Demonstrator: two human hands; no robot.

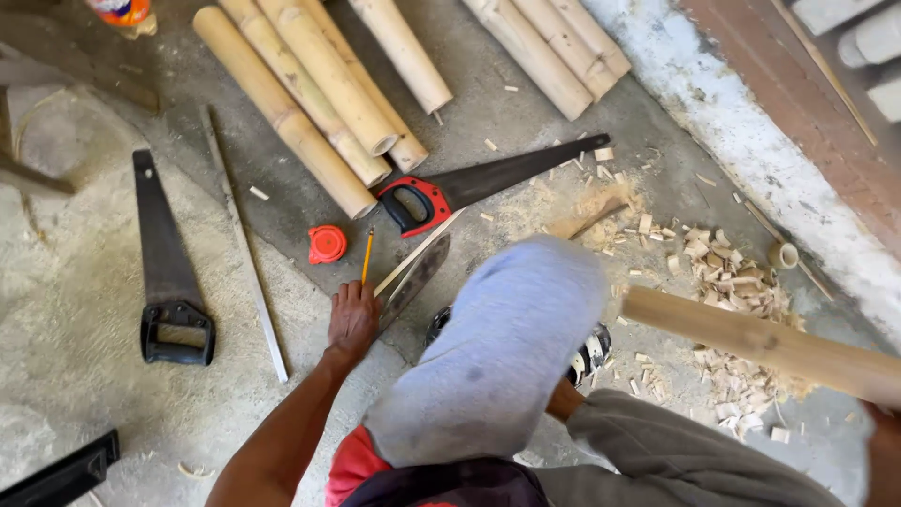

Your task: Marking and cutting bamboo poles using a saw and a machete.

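Two hands are at work over a dusty concrete floor (84, 329). The left hand (353, 319) reaches down and its fingers are closed around the handle of a machete (413, 277), whose wide blade goes up and to the right from the hand, lying flat on the ground. Just above this hand lies a yellow pencil (367, 255), and a little to the left of the pencil is an orange tape measure (328, 244). Further above, a red-handled saw (488, 183) lies with its dark blade pointing away to the right, and behind it are several bamboo poles (310, 94) side by side. Well to the left of the hand lie a long metal ruler (246, 249) and a black-handled saw (167, 272). The right hand (882, 451) is at the lower right edge, mostly cut off; it seems to hold the end of a bamboo piece (760, 343), but I cannot tell the grip for sure. Under this piece, many wood chips (732, 291) are scattered on the floor.
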